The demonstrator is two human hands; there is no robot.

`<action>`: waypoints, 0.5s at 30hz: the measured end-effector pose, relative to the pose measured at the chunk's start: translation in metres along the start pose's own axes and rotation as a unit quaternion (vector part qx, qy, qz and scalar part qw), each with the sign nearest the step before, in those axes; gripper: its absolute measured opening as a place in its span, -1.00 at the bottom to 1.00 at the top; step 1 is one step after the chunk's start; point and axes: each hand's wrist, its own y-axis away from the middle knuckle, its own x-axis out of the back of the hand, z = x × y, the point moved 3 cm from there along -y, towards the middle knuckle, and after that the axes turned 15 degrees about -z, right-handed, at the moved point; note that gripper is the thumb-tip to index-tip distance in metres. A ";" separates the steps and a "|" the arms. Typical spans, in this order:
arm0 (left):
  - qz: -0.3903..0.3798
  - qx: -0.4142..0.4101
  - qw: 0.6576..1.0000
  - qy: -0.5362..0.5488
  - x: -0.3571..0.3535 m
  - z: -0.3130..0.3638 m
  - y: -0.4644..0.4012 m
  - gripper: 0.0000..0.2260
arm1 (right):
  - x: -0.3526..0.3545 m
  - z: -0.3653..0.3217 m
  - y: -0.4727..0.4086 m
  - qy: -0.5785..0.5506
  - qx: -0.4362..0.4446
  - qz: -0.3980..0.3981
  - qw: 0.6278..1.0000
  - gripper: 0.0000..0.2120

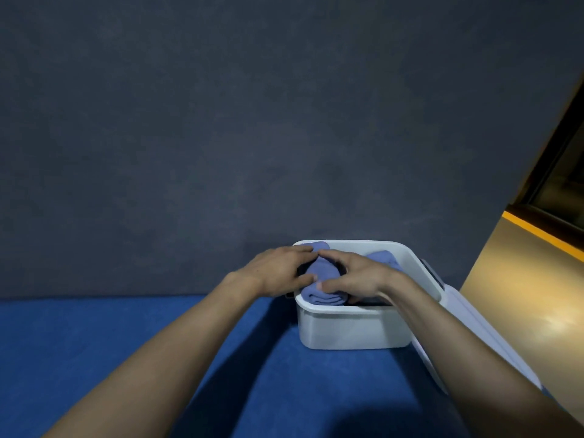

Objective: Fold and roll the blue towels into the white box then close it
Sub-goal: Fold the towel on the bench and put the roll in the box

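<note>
Towels are mostly in the white box (350, 330) already, so this looks like the packing-down stage. Both hands are sitting on one rolled blue towel (322, 287) at the left end of the box: the left hand (279, 271) is cupping it from the left side with fingers loosely curled over the top, and the right hand (350, 275) is lying across it with fingers spread, pressing down. A second towel (384, 259) is poking up behind the right hand toward the back right, and a bit more blue cloth (317, 247) is showing at the far left corner, though I can't tell if that's a separate towel or part of the same roll. The box is sitting on the blue desk (158, 358) against the dark wall (221, 121), with the lid (474, 336) leaning beside its right side. Stuff I'd worry about: the roll is looking like it's riding above the rim, so if it isn't getting pushed down flat the lid probably won't seat. Pressing unevenly could be loosening the roll so it's springing open once the hands are letting go. Also the right forearm is hovering close over the lid, so pulling back carelessly might be knocking it off the desk edge.
</note>
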 end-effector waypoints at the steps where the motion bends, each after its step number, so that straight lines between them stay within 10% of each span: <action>1: -0.002 -0.012 1.000 0.017 -0.001 -0.001 0.001 -0.57 | -0.001 0.003 0.001 -0.004 0.010 0.007 1.000 -0.31; 7: -0.090 -0.009 0.984 0.153 -0.002 -0.012 0.008 -0.24 | -0.002 0.009 -0.001 -0.013 0.005 -0.007 1.000 -0.08; 15: -0.184 0.077 0.979 -0.045 0.020 0.016 -0.023 -0.42 | -0.006 0.000 -0.015 0.172 -0.077 0.007 0.982 -0.02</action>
